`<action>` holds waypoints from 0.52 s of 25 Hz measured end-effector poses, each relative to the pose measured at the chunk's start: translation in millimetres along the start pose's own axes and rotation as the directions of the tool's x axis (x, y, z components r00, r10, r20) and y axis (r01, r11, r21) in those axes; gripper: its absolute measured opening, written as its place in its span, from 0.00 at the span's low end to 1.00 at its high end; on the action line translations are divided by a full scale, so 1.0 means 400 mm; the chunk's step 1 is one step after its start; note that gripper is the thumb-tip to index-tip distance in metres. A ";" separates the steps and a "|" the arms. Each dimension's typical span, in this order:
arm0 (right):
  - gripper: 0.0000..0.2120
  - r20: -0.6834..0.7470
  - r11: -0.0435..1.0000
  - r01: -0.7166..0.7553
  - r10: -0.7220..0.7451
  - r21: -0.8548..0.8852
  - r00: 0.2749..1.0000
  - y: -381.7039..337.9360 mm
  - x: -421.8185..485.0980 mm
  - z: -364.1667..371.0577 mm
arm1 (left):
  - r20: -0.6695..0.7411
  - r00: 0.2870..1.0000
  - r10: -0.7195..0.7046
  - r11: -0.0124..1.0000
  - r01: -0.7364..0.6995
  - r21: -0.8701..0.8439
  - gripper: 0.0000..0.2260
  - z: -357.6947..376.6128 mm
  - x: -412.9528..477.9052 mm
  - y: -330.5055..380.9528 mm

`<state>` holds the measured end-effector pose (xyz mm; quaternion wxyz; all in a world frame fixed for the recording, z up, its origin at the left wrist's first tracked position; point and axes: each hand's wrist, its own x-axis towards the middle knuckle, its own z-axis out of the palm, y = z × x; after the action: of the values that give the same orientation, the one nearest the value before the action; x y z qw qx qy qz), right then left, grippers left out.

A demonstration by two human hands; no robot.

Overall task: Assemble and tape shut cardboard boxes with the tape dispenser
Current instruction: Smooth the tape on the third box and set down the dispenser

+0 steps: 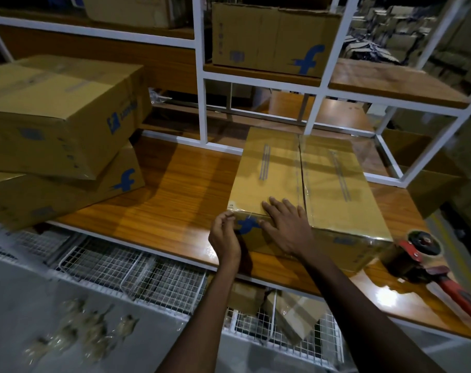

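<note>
A closed cardboard box (334, 184) with clear tape along its top seam lies on the wooden table (180, 189). My right hand (285, 224) lies flat over the box's near top edge, fingers straight, pressing the cardboard. My left hand (225, 238) is at the box's near left corner with its fingers curled; whether it pinches a tape end there is unclear. The red-handled tape dispenser (428, 259) with its roll lies on the table to the right of the box, untouched.
Two taped boxes (56, 114) are stacked at the table's left. A white metal shelf frame (200, 103) behind holds another box (272, 39). Wire baskets (153, 273) hang under the table edge, with cardboard scraps (290, 313). Crumpled tape bits (83, 335) lie on the floor.
</note>
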<state>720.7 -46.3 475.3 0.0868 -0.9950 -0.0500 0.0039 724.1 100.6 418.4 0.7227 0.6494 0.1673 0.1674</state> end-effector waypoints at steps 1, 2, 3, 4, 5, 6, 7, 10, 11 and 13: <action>0.29 -0.003 1.000 -0.001 0.001 -0.001 1.000 0.000 0.001 0.001 | -0.004 0.998 -0.066 0.998 0.066 -0.012 0.08 -0.001 0.008 0.017; 0.29 -0.004 1.000 0.001 -0.001 0.000 1.000 0.001 0.001 0.003 | -0.013 0.994 -0.107 0.994 0.107 -0.002 0.09 -0.001 0.014 0.031; 0.29 -0.006 1.000 0.003 -0.003 0.000 1.000 0.002 0.002 0.006 | -0.020 0.992 -0.128 0.991 0.129 0.027 0.10 -0.001 0.019 0.045; 0.29 -0.010 1.000 0.005 -0.005 -0.001 1.000 0.002 0.003 0.008 | -0.024 0.989 -0.143 0.987 0.144 0.064 0.12 0.000 0.023 0.056; 0.29 -0.014 1.000 0.004 -0.004 0.000 1.000 0.002 0.003 0.009 | -0.032 0.986 -0.162 0.981 0.164 0.107 0.13 0.002 0.027 0.063; 0.29 -0.017 1.000 0.001 -0.001 0.005 1.000 0.002 0.002 0.009 | -0.040 0.983 -0.181 0.973 0.185 0.141 0.13 0.003 0.034 0.066; 0.28 -0.019 1.000 -0.001 0.002 0.016 1.000 0.002 0.003 0.010 | -0.041 0.979 -0.201 0.967 0.205 0.153 0.11 0.003 0.040 0.067; 0.26 -0.041 0.999 0.005 -0.004 0.034 0.999 0.006 0.004 0.011 | 0.000 0.978 -0.210 0.962 0.207 0.178 0.04 -0.011 0.055 0.058; 0.26 -0.065 0.999 0.014 -0.012 0.030 0.998 0.008 0.006 0.013 | 0.017 0.988 -0.154 0.960 0.146 0.238 0.04 -0.017 0.058 0.057; 0.25 -0.127 0.999 0.033 -0.032 0.004 0.991 0.012 0.008 0.017 | 0.072 0.997 0.043 0.914 -0.068 0.400 0.05 -0.028 0.061 0.047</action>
<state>724.2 -49.6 467.6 0.0929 -0.9920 -0.0607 -0.0605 740.2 123.6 435.5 0.5737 0.7933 0.1575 0.1298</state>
